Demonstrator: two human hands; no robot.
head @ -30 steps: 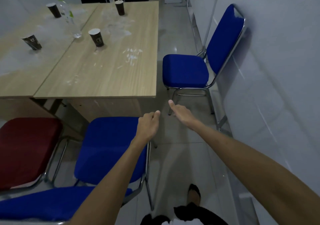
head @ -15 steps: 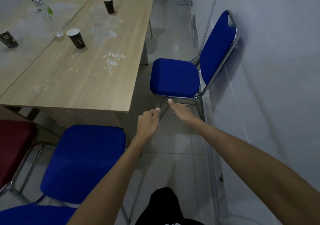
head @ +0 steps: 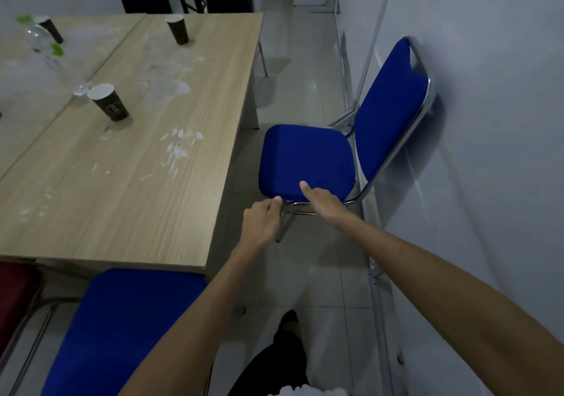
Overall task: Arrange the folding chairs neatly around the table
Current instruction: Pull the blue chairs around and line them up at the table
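A blue folding chair [head: 308,157] with a chrome frame stands against the right wall, its seat facing the wooden table [head: 137,182]. My right hand [head: 322,202] lies at the seat's front edge, thumb on the cushion, fingers hidden below it. My left hand [head: 262,221] is loosely curled, its fingertips touching the seat's front left corner by the chrome leg. A second blue chair [head: 122,328] stands at the table's near end, under my left forearm. A dark red chair [head: 15,298] shows at the left edge.
Paper cups [head: 110,102] and a plastic bottle [head: 45,51] stand on the table among white scraps. A narrow tiled aisle [head: 305,60] runs between the table and the wall. My foot [head: 288,319] is on the floor below.
I have stepped forward and the view has turned right. Both hands have travelled from mid-air in front of the chair to its seat's front edge.
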